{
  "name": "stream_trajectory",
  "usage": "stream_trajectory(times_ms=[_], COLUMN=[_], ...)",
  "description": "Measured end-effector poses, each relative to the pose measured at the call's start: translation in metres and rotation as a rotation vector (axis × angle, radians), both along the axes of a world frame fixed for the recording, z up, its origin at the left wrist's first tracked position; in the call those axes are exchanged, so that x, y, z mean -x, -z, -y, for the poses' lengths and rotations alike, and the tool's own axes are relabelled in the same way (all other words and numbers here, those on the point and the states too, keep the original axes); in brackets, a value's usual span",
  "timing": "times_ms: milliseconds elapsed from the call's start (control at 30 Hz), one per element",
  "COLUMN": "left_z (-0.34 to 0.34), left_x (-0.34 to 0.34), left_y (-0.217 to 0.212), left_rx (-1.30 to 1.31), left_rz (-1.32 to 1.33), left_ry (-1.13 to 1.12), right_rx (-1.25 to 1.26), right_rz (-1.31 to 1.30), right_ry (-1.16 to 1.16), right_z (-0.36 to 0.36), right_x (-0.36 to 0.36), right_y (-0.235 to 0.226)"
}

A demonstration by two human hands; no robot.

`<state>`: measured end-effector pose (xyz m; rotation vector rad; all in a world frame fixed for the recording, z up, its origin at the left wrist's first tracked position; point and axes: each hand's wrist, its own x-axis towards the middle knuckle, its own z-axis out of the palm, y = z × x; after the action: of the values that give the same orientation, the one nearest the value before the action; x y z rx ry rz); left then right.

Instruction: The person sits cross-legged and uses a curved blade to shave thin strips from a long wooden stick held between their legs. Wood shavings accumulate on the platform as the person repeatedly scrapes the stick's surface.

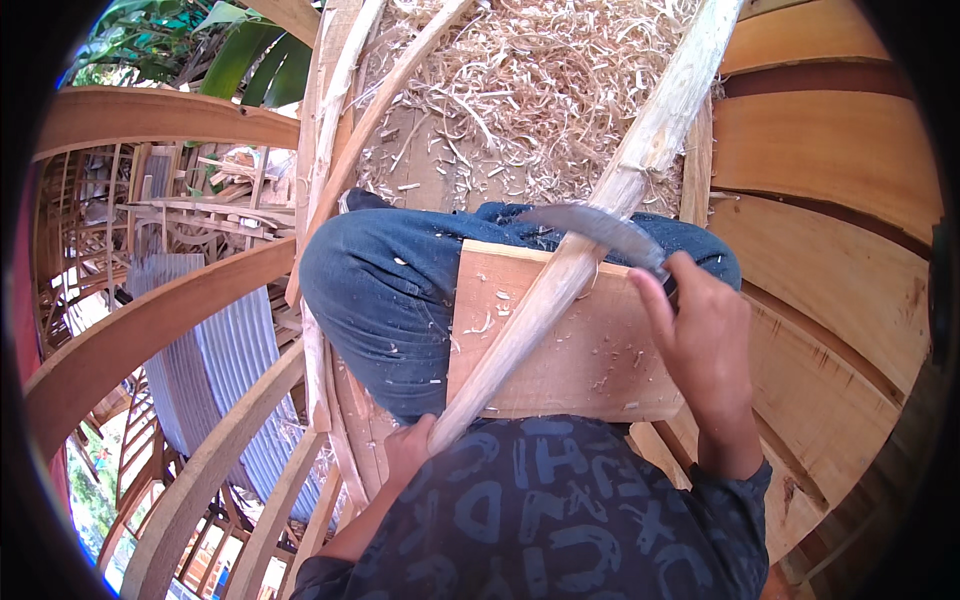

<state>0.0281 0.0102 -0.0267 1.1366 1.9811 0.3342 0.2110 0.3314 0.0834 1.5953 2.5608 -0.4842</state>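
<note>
A long pale wooden pole [535, 325], its bark peeled, slants from near my waist up to the far right, over my lap. My left hand [407, 448] is closed around its near end. My right hand [700, 340] grips a knife with a curved, wide blade [610, 228], its handle mostly hidden by my fingers. The blade lies across the pole and is slightly blurred. Beneath the pole, a flat wooden board [600, 345] rests across my lap, with a few shavings on it.
Curled wood shavings [550, 90] cover the planks ahead. Long thin strips of wood [375, 110] lie along the left side. Curved wooden ribs [200, 310] stand to the left, with corrugated sheets [240, 350] below. Overlapping planks [820, 270] form a wall close on the right.
</note>
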Motion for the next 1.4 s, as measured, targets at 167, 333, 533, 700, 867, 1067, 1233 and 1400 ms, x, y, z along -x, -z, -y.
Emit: stream_trajectory(times_ms=[167, 333, 533, 700, 867, 1067, 1233, 1400], left_z=[0.000, -0.005, -0.008, -0.010, -0.002, 0.003, -0.007, -0.006], left_x=[-0.001, -0.001, -0.001, 0.000, 0.003, 0.008, 0.008, 0.011], left_y=[-0.003, -0.004, -0.007, -0.007, 0.002, 0.008, -0.002, 0.001], left_rx=[0.010, 0.004, 0.020, 0.037, 0.021, 0.047, 0.086, 0.068], left_rz=[0.011, 0.037, 0.068, 0.075, 0.160, 0.238, 0.289, 0.274], left_ry=[-0.020, -0.041, -0.085, -0.066, -0.108, -0.128, -0.146, -0.120], right_rx=[0.707, 0.678, -0.240, 0.033, 0.333, 0.133, -0.098, -0.198], right_rz=[-0.389, -0.661, -0.475, -0.670, -0.622, -0.380, -0.323, -0.194], right_ry=[0.055, 0.449, 0.059, 0.168, 0.099, -0.072, -0.002, 0.043], right_z=[-0.005, -0.009, 0.019, 0.022, 0.032, 0.029, 0.007, -0.011], right_x=[-0.017, -0.030, -0.026, -0.042, -0.036, -0.020, -0.020, -0.023], right_y=[-0.010, -0.007, 0.027, 0.029, 0.034, 0.051, 0.060, 0.050])
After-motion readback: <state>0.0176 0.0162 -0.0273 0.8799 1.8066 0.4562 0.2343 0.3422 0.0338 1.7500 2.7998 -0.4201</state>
